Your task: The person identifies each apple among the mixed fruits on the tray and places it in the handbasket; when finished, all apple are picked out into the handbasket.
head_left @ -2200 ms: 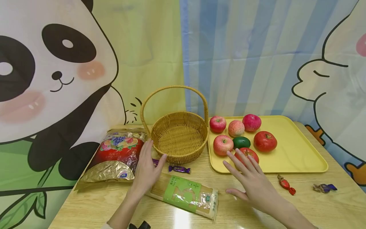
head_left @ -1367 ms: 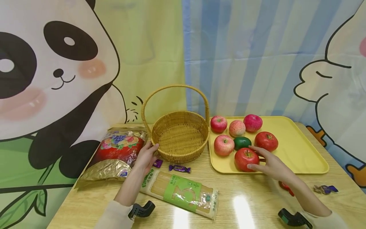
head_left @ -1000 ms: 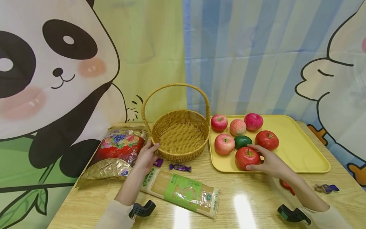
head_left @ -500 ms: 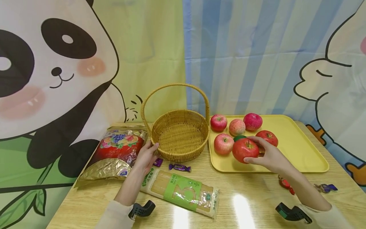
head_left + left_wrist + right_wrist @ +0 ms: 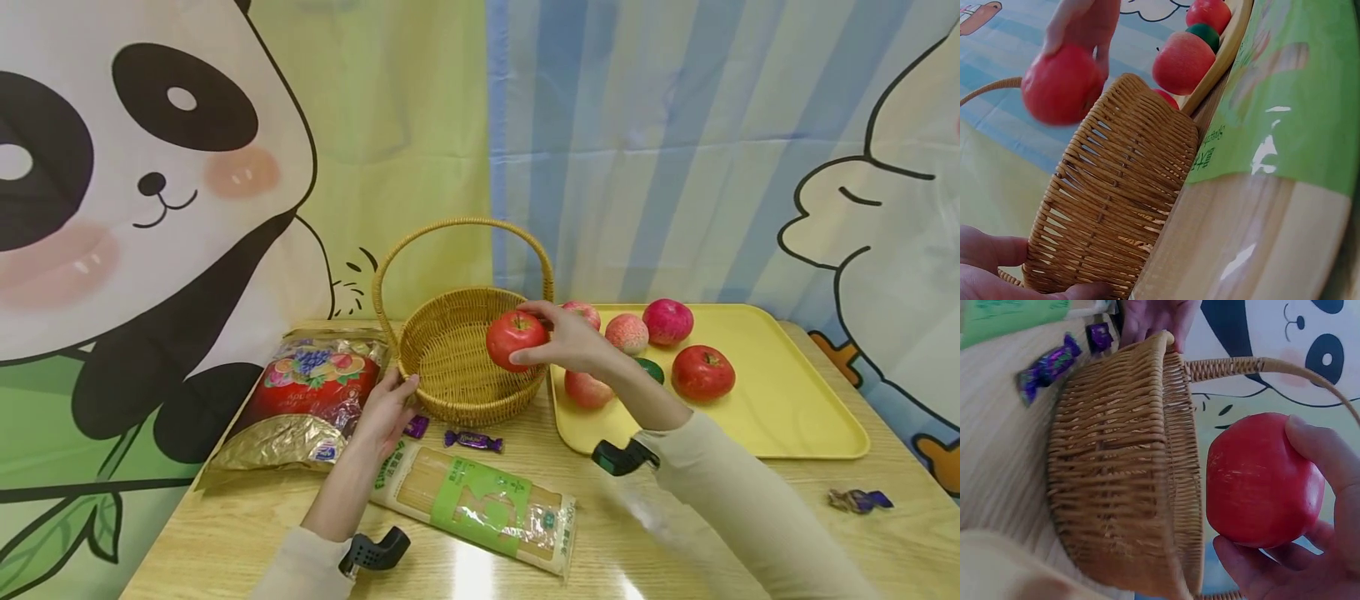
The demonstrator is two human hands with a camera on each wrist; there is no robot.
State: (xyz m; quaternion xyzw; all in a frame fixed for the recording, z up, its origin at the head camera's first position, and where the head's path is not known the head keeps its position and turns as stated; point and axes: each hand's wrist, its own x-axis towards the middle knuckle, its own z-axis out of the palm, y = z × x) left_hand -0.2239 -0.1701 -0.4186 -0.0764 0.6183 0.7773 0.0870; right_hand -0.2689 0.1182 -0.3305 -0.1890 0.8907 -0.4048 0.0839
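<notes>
My right hand (image 5: 573, 337) holds a red apple (image 5: 515, 340) between thumb and fingers, over the right side of the wicker basket (image 5: 457, 414). In the right wrist view the apple (image 5: 1263, 481) is beside the basket's open mouth, above the rim. My left hand (image 5: 384, 412) grips the basket's near left rim; in the left wrist view its thumb and fingers lie against the woven wall (image 5: 1104, 200). No fruit shows inside the basket. On the yellow tray (image 5: 795, 417) lie another red apple (image 5: 702, 373), pink apples (image 5: 587, 390), a peach (image 5: 627, 333), a magenta fruit (image 5: 667, 322) and a partly hidden green fruit (image 5: 651, 369).
A large red and gold candy bag (image 5: 300, 400) lies left of the basket. In front are a noodle packet (image 5: 480, 504) and purple wrapped candies (image 5: 474, 441). Another wrapped candy (image 5: 859, 500) lies at the right. A printed curtain (image 5: 420, 125) hangs behind the table.
My right hand reached the front red apple on the tray, grasped it, lifted it and carried it left over the basket. My left hand moved onto the basket rim and has stayed there.
</notes>
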